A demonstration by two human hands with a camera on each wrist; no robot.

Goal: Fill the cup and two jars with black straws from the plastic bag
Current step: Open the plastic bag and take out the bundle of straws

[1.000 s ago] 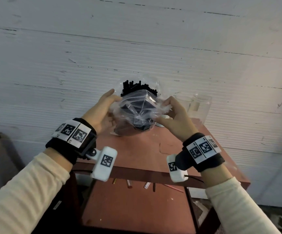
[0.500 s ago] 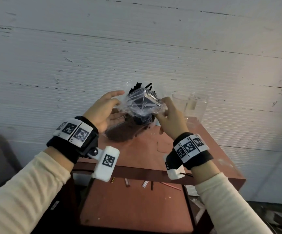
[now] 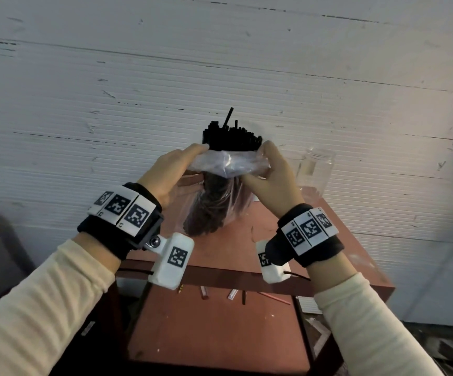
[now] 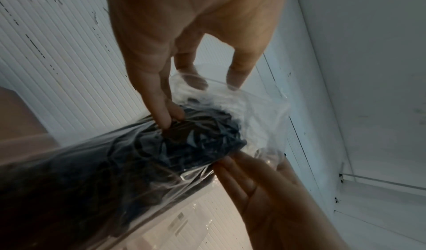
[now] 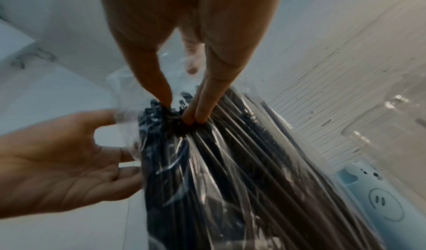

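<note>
Black straws (image 3: 232, 138) bristling from crumpled plastic bag (image 3: 228, 165)

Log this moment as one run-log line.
left hand: grips plastic bag rim | right hand: grips opposite rim | black straws: poking out | jars: no straws visible

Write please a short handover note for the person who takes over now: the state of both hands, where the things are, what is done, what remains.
Left hand: pinches the plastic bag at its rolled-down mouth.
Right hand: pinches the opposite side.
Black straws stand in the bag, tops exposed, one sticking higher.
Two clear jars stand at the far right of the table; the light blue cup stands beside the bag.
Done: bag opened.
Left: no straw in the jars; fill all three.
</note>
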